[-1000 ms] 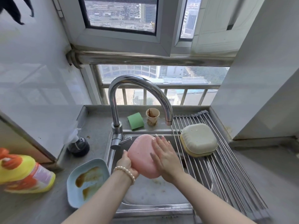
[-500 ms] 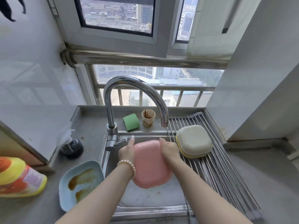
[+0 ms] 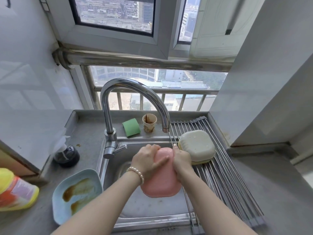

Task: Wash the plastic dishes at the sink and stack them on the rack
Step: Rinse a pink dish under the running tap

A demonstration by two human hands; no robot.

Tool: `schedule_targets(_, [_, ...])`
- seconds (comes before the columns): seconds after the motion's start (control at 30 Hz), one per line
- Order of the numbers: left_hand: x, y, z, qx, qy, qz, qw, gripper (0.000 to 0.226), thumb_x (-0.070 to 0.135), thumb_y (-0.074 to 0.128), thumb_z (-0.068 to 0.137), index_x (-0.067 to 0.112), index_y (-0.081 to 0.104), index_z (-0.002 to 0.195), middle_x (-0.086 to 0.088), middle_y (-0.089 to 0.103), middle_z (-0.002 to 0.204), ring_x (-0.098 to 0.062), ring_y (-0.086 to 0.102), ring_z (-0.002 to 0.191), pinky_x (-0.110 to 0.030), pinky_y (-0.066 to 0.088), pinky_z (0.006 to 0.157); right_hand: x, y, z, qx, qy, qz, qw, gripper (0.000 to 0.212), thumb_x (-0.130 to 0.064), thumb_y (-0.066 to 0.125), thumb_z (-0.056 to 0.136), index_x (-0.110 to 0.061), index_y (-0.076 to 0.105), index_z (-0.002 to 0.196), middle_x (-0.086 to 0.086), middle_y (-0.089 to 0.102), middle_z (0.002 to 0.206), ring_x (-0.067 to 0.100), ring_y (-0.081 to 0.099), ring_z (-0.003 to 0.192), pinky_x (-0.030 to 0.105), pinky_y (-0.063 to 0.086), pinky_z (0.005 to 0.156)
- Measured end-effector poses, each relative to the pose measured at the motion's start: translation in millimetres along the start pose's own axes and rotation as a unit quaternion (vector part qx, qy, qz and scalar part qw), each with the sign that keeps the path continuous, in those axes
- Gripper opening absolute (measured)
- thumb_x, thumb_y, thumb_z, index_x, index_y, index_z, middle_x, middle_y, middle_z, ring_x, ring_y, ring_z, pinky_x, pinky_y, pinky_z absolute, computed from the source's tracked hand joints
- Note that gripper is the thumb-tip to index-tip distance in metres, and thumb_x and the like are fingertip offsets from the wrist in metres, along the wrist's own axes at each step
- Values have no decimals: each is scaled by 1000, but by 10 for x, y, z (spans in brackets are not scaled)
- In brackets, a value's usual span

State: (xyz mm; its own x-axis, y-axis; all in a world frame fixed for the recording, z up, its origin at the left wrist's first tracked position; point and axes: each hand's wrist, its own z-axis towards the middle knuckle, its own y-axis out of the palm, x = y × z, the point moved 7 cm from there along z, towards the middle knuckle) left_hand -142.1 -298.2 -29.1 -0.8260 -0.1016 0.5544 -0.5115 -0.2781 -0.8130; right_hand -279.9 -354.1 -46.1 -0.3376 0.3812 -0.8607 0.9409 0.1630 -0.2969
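Both hands grip the pink dish (image 3: 160,184) over the sink (image 3: 111,173): left hand (image 3: 147,161) curled across its back, right hand (image 3: 182,161) clamped on its right edge beside the rack (image 3: 228,187).

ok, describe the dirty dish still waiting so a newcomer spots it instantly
Start at the sink under the curved tap. On the counter just left of the basin lies a pale blue dish. It is the only one smeared with brown sauce.

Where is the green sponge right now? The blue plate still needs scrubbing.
In the head view, the green sponge lies on the ledge behind the sink, between the faucet and the stained paper cup.
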Motion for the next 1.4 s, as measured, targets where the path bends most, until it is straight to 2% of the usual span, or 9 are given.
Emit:
schedule_targets(0.1, [-305,4,-104,10,-232,-273,934,53,69,41,76,18,53,73,3,57,72,-18,52,70,-32,41,68,-27,-60,19,0,18,53,998,42,-33,45,99,-4,59,72,9,61,78,27,57,82,41,49,84])
schedule_targets(0.27, [-322,501,-632,80,-542,-550,631,44,51,46,89,12,65,96,-7,68,93,-26,63,84,-35,53,75,-231,-186,-83,70,-11,73,995,40,-26,45,97,-10,48,61,4,53,66,25,51,70,37,43,71])
schedule_targets(0.5, [-211,403,-612,-129,-501,-736,437,55,44,39,85,1,60,113,-24,63,108,-42,55,102,-62,27,104,-377,49,-584,25,-394,-48,918,49,-39,37,92,-24,24,47,-7,23,42,7,24,44,34,20,48])
schedule_targets(0.67, [-423,114,-620,-147,-463,-695,530,38,-1,35,76,-14,54,106,-31,64,98,-43,61,89,-50,52,81,-143,89,-852,-88,-561,-211,795,60,-44,25,102,-14,45,55,-2,47,59,13,45,60,27,35,57])
schedule_targets(0.8, [-610,141,-614,-96,-439,-595,666,34,-19,33,84,-4,59,99,-23,62,92,-37,60,80,-47,50,77,146,196,-615,-161,-463,-436,755,49,-45,32,93,-14,70,88,-1,66,117,17,47,129,36,20,115])
schedule_targets(0.9, [-678,163,-573,-28,-419,-530,736,31,-20,43,86,-4,62,105,-18,64,89,-31,61,77,-42,53,73,159,190,-563,-117,-435,-367,814,30,-13,52,81,-14,71,103,7,45,144,23,34,138,45,22,115])
schedule_targets(1.03, [-732,-14,-442,30,-379,-413,828,58,-9,61,84,24,50,129,-10,67,97,-27,67,86,-43,58,74,147,96,-573,7,-398,-245,884,59,17,55,68,-9,62,120,9,39,138,23,40,125,34,35,105])
schedule_targets(1.27, [-869,-203,-224,28,-390,-328,860,89,-4,71,77,25,26,148,-7,37,148,-30,47,125,-44,45,97,161,82,-338,-39,-199,-116,972,41,-7,65,80,-20,49,116,0,46,108,14,54,90,27,49,77])
schedule_targets(1.4, [-954,-182,-193,-34,-425,-280,860,70,-1,73,78,15,35,135,-8,44,136,-27,54,103,-34,47,77,112,192,-334,-63,-200,-129,969,43,1,62,77,-25,47,108,2,49,108,8,49,90,15,37,75])
